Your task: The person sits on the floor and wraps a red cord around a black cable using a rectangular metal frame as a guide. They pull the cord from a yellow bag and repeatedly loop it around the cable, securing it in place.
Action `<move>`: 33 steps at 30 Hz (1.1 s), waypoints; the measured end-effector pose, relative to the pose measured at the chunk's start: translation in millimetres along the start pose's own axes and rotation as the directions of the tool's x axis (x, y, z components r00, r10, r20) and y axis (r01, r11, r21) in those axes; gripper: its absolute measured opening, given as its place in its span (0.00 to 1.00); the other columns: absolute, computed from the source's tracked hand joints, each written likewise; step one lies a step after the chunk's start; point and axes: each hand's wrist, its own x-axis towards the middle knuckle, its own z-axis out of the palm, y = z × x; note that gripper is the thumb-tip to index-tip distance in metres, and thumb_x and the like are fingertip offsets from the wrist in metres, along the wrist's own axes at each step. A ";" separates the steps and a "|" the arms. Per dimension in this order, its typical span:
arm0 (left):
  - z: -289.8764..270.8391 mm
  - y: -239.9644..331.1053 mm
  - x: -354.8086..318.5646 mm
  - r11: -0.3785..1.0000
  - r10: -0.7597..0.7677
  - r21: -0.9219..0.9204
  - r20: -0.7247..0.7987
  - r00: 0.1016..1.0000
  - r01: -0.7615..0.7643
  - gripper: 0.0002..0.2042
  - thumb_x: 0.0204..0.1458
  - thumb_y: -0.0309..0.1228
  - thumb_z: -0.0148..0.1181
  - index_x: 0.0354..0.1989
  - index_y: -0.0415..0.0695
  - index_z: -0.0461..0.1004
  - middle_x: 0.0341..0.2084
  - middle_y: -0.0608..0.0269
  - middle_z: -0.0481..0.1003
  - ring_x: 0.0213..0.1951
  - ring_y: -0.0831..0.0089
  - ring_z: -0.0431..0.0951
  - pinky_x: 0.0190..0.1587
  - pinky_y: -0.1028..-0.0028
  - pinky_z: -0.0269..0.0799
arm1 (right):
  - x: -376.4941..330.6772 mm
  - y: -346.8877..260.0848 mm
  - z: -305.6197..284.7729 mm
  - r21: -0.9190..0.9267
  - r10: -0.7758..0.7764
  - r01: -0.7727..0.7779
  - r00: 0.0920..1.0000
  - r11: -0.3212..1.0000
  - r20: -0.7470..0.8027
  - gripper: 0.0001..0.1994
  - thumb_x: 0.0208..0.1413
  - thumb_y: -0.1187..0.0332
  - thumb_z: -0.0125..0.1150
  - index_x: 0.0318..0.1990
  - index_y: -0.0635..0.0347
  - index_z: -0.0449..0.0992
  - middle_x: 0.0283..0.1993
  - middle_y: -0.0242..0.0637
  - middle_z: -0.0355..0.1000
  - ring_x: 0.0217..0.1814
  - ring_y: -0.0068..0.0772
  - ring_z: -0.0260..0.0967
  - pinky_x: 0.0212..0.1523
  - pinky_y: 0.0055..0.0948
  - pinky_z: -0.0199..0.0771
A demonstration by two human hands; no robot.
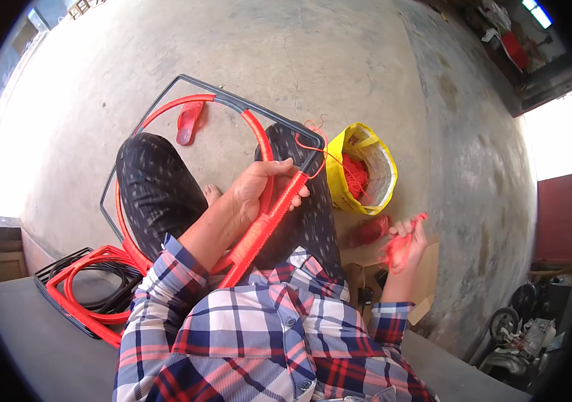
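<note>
Where the wrapped frame [261, 232] rests: across the person's lap, its slim black rods bent into a round-cornered outline around a curved hoop wound in bright red cord.
Winding: tight, ribbed turns packed side by side along a straight bar, dark rod showing bare near the corner.
Left hand [258, 182]: clamped round the wound bar near that corner, thumb uppermost.
Right hand [414, 239]: well apart from the left, out to the side, fingers curled on a loose tangle of red strands [401, 254].
Yellow bag [392, 184]: round-mouthed, pale inside, beside the right leg, holding a crumpled heap of red cord [355, 177].
Grey bench [11, 315]: smooth, bearing a stack of similar frames [71, 288], red and black, at left.
Concrete floor [346, 60]: pale, mottled, finely cracked, with a red slipper [188, 124] beyond the frame.
</note>
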 end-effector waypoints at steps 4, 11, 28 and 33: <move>5.2 -0.9 -2.5 1.000 -0.009 -0.001 0.008 1.000 0.009 0.14 0.63 0.38 0.53 0.39 0.36 0.71 0.27 0.44 0.78 0.23 0.60 0.80 0.28 0.67 0.80 | 7.3 36.5 80.7 -0.258 0.096 -0.062 0.988 0.964 0.123 0.08 0.64 0.67 0.56 0.47 0.59 0.72 0.21 0.20 0.50 0.16 0.13 0.44 0.16 0.18 0.47; 6.8 0.1 -5.5 0.999 0.009 -0.037 0.056 0.998 -0.007 0.14 0.63 0.38 0.52 0.38 0.36 0.71 0.27 0.43 0.78 0.23 0.58 0.80 0.28 0.66 0.80 | 3.7 88.0 140.0 -0.599 0.417 -0.226 0.886 0.768 0.201 0.08 0.66 0.66 0.54 0.45 0.60 0.72 0.21 0.20 0.53 0.19 0.12 0.48 0.19 0.18 0.46; -24.8 5.0 5.7 0.988 0.107 -0.129 0.145 0.984 -0.088 0.15 0.62 0.39 0.50 0.52 0.43 0.69 0.30 0.40 0.77 0.27 0.57 0.79 0.31 0.64 0.79 | -69.3 76.8 37.9 -0.370 0.293 -0.213 0.940 0.904 0.174 0.13 0.63 0.64 0.57 0.26 0.54 0.64 0.18 0.25 0.54 0.17 0.19 0.50 0.20 0.23 0.46; -19.4 7.8 -4.7 0.971 0.120 -0.227 0.206 0.971 -0.072 0.14 0.63 0.40 0.48 0.45 0.42 0.71 0.31 0.38 0.77 0.28 0.55 0.79 0.31 0.62 0.79 | -74.2 67.4 48.1 -0.503 0.343 -0.232 0.929 0.833 0.139 0.16 0.62 0.65 0.57 0.23 0.53 0.62 0.17 0.25 0.53 0.17 0.19 0.50 0.20 0.22 0.46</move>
